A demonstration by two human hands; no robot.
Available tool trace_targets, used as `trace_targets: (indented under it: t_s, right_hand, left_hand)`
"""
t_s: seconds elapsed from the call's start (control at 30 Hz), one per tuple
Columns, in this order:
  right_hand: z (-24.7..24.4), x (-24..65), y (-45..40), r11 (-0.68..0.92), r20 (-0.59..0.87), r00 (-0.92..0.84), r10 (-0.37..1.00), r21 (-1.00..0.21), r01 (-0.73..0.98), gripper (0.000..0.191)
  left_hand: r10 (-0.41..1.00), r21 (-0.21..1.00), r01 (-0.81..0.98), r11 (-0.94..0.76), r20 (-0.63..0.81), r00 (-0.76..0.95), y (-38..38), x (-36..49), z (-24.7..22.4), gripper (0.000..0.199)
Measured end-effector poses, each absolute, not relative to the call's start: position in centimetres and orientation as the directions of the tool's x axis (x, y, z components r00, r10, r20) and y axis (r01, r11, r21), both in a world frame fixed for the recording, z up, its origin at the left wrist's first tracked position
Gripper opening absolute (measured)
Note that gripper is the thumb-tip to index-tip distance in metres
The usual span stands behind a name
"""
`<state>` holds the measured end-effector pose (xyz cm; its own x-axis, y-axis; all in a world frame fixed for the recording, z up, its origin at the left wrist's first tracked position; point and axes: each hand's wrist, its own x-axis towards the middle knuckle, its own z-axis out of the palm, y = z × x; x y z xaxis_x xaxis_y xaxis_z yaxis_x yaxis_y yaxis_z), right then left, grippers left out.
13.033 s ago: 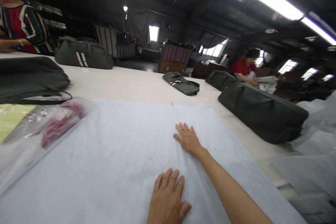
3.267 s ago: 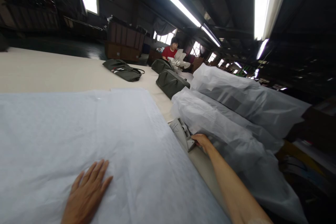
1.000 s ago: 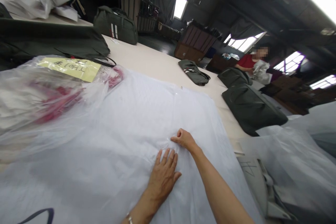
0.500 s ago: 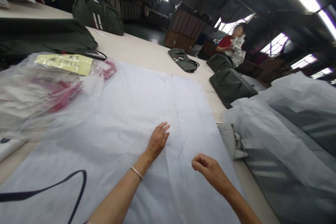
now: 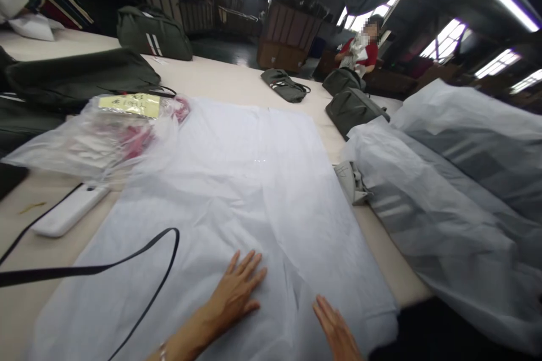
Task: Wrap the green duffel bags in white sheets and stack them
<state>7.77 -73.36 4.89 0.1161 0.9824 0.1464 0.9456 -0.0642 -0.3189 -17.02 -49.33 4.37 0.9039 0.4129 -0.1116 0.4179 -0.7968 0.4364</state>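
Note:
A large whitish translucent plastic sheet [image 5: 220,192] is spread over the table in front of me, creased near my hands. My left hand [image 5: 239,287] lies on it with fingers spread, palm down, pressing the film. To its right, my right hand [image 5: 334,324] rests at the sheet's lower part, its fingers stretched out and close together; part of it is cut off by the frame's bottom edge. Neither hand grips anything. A black strap [image 5: 148,245] loops across the sheet's left side, left of my left hand.
Left are a clear bag of pink and white items [image 5: 97,141] with a yellow label [image 5: 129,105], a white device [image 5: 71,208] and dark green bags [image 5: 84,76]. Film-wrapped bags [image 5: 436,208] lie right, beside a grey dispenser-like object [image 5: 352,180]. A person in red [image 5: 370,53] stands beyond.
Both hands have come down toward my body. My left hand has flattened onto the sheet, and my right hand has opened from a closed curl. The view has shifted, showing more of the white device.

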Motion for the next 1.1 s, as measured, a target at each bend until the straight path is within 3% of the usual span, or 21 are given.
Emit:
trace_targets:
  t_s: [0.07,0.23,0.37,0.47,0.53,0.6,0.67,0.73,0.8,0.87,1.0,1.1]
  right_hand:
    - [5.5,7.0,-73.6,-0.001,0.192,0.053,0.980,-0.264,0.965,0.067]
    - [6.1,6.4,-74.4,0.219,0.161,-0.188,0.969,-0.202,0.955,0.099]
    - [5.0,6.7,-75.0,0.180,0.123,-0.157,0.980,-0.208,0.961,0.086]
    - [4.8,8.0,-74.5,0.162,0.239,-0.089,0.967,-0.307,0.938,0.067]
    - [5.7,8.9,-73.8,0.118,0.311,0.026,0.950,-0.433,0.894,0.042]
    - [7.4,9.4,-73.0,-0.001,0.265,0.200,0.943,-0.601,0.799,0.025]
    - [9.6,9.5,-72.3,-0.167,0.113,0.357,0.927,-0.727,0.666,0.032]
    - [11.5,9.3,-71.8,-0.333,-0.026,0.481,0.876,-0.754,0.566,0.051]
    - [12.9,8.8,-71.5,-0.447,-0.073,0.584,0.809,-0.721,0.529,0.068]
    - [13.6,8.2,-71.3,-0.511,-0.084,0.641,0.763,-0.685,0.519,0.074]
    - [13.7,6.5,-71.6,-0.461,-0.077,0.566,0.821,-0.676,0.576,0.075]
    - [13.0,5.2,-72.3,-0.285,0.030,0.406,0.913,-0.667,0.689,0.058]
  left_hand:
    - [0.396,0.437,0.420,-0.795,-0.151,0.906,-52.1,-17.6,4.1,0.079]
    - [0.321,0.440,0.338,-0.832,-0.116,0.940,-57.3,-18.6,3.6,0.086]
    - [0.270,0.465,0.289,-0.837,-0.109,0.957,-60.0,-18.7,4.1,0.084]
    - [0.345,0.444,0.367,-0.818,-0.133,0.929,-61.5,-18.3,4.8,0.074]
    - [0.347,0.460,0.356,-0.814,-0.107,0.932,-62.3,-18.0,5.0,0.073]
    - [0.339,0.501,0.315,-0.806,-0.045,0.940,-63.0,-17.7,5.0,0.070]
    - [0.380,0.566,0.306,-0.766,0.015,0.925,-63.4,-17.4,5.1,0.058]
    - [0.488,0.698,0.340,-0.630,0.015,0.873,-63.4,-16.8,5.4,0.040]
    - [0.595,0.877,0.335,-0.345,-0.072,0.800,-62.9,-16.0,5.8,0.025]
    - [0.631,0.963,0.266,-0.043,-0.181,0.755,-61.9,-15.1,6.3,0.028]
    - [0.601,0.940,0.132,0.315,-0.305,0.739,-59.6,-13.4,6.9,0.056]
    - [0.569,0.855,0.017,0.519,-0.361,0.739,-58.3,-12.3,7.1,0.076]
